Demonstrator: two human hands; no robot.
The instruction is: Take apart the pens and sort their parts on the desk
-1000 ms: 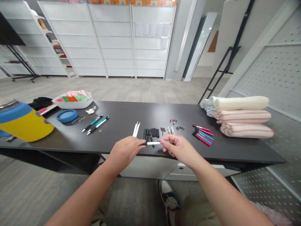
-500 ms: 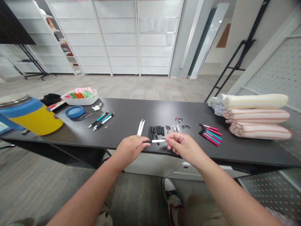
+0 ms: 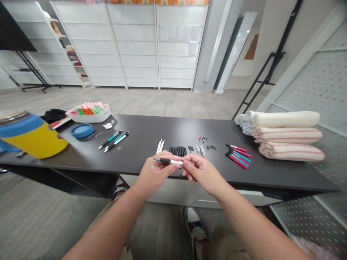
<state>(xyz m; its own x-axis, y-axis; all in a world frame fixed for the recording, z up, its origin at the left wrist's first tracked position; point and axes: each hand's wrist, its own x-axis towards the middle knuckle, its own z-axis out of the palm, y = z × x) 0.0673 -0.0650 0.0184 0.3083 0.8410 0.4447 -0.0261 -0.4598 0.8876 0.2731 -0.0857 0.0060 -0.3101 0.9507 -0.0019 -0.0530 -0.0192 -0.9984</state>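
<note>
A white pen with a black grip [image 3: 164, 160] lies across both hands above the table's front edge, its tip towards the left. My left hand [image 3: 157, 171] is closed around its barrel. At the pen's right end, my right hand [image 3: 200, 169] pinches with thumb and fingers, which hide that end. Just beyond the hands lie several black grips [image 3: 179, 150] and thin white refill tubes [image 3: 160, 146]. Small metal parts [image 3: 211, 147], white pieces [image 3: 201, 149] and little coloured parts [image 3: 203, 138] are spread further right.
Several red and teal pen barrels [image 3: 238, 156] lie at right, beside rolled towels [image 3: 292, 135]. Three pens [image 3: 115, 140] rest at left. Further left are a blue lid [image 3: 82, 130], a white basket [image 3: 101, 116] and a large yellow-and-blue mug [image 3: 35, 139]. The dark table [image 3: 151, 124] has its edge below my hands.
My left hand has slid from the black tip end onto the barrel, closer to my right hand. Both hands still hold the pen, and the view has shifted slightly.
</note>
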